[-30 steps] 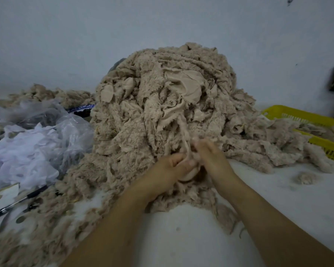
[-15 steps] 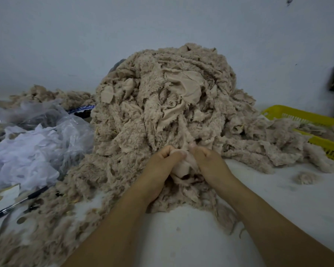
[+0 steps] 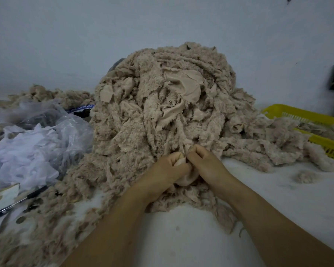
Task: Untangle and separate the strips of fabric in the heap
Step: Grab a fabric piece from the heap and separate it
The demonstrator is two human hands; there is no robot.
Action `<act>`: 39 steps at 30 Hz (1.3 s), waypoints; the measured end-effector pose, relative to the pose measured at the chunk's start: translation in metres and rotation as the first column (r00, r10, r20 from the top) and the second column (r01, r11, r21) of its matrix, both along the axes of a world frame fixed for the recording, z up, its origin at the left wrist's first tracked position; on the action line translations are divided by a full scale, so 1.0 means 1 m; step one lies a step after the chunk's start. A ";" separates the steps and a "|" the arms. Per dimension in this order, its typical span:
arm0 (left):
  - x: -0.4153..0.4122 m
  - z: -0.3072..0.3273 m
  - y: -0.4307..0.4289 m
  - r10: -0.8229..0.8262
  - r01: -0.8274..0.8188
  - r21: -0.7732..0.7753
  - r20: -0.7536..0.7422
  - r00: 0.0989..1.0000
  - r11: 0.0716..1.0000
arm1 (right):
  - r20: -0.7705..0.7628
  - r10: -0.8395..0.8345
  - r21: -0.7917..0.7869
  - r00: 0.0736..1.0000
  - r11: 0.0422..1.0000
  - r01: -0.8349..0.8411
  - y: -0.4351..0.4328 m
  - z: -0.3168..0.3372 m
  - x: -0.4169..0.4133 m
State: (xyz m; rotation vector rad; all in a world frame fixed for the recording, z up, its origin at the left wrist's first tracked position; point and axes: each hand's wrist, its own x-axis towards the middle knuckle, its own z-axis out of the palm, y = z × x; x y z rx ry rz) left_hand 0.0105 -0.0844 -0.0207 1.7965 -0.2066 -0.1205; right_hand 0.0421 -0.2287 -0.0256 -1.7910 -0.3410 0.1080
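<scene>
Currently: left hand point(image 3: 168, 168) and right hand point(image 3: 206, 162) sit knuckle to knuckle at the near foot of the heap point(image 3: 162, 112). Fingers are curled tight, both pinching 1 smooth beige strip point(image 3: 187, 177) bunched between them. Bare white table point(image 3: 181, 237) lies nearer the person. Yellow basket point(image 3: 297, 114) on the right edge, plastic bags point(image 3: 37, 143) on the left.

Plain pale-grey wall point(image 3: 66, 35) at bk, white tabletop point(image 3: 181, 237) in fg, dim flat light

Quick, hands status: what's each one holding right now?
Left hand: closed, gripping the fabric strip.
Right hand: closed, pinching the same fabric strip.
</scene>
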 end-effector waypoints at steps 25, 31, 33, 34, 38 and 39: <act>0.020 0.017 0.043 0.171 -0.365 -0.882 -0.326 0.930 0.300 | 0.365 -0.098 -0.401 0.926 0.881 0.251 -0.011 0.001 0.008; 0.007 0.014 0.023 0.402 -0.368 -0.236 0.114 0.909 0.899 | 0.429 -0.249 -0.262 0.868 0.886 0.383 -0.008 0.003 0.008; 0.004 0.010 0.011 0.236 -0.256 0.046 0.252 0.938 0.966 | 0.456 -0.243 -0.244 0.856 0.891 0.383 -0.007 0.005 0.006; 0.004 0.008 0.006 0.152 -0.185 0.108 0.260 0.954 0.977 | 0.463 -0.230 -0.251 0.856 0.892 0.376 -0.007 0.005 0.005; 0.007 0.003 0.007 0.178 -0.205 0.086 0.253 0.951 0.975 | 0.444 -0.228 -0.249 0.866 0.898 0.364 -0.006 0.007 0.003; 0.006 0.004 0.010 0.217 -0.232 0.041 0.230 0.949 0.972 | 0.436 -0.235 -0.251 0.869 0.895 0.368 -0.006 0.007 0.003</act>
